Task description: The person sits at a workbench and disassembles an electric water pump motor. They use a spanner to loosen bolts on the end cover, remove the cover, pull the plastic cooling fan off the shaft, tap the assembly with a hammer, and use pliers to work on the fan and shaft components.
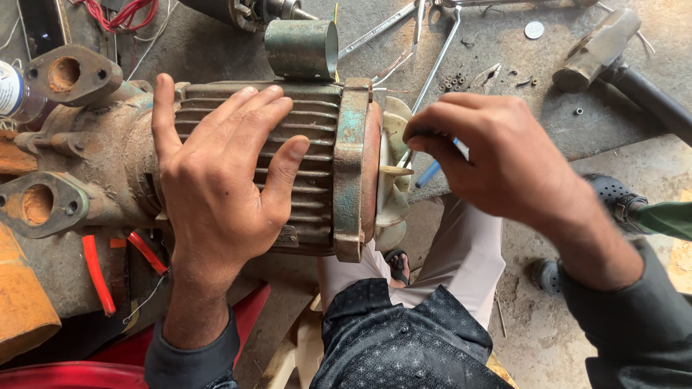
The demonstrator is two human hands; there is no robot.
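Note:
A worn green electric pump motor (317,130) with ribbed casing lies on its side on a bench. My left hand (216,173) rests flat on top of the ribs, fingers spread. At the motor's right end sits a pale plastic cooling fan (393,173). My right hand (497,155) is pinched closed at the fan's hub, holding a thin tool with a blue handle (432,171) that pokes out below my fingers. The tool's tip is hidden behind the fan and fingers.
Rusty pump flanges (47,205) stand at the left. A green cylindrical cover (301,49) lies behind the motor. A hammer (602,47), metal rods (432,68), small nuts (454,81) and a coin (534,29) lie on the concrete. Red wires (97,274) hang at lower left.

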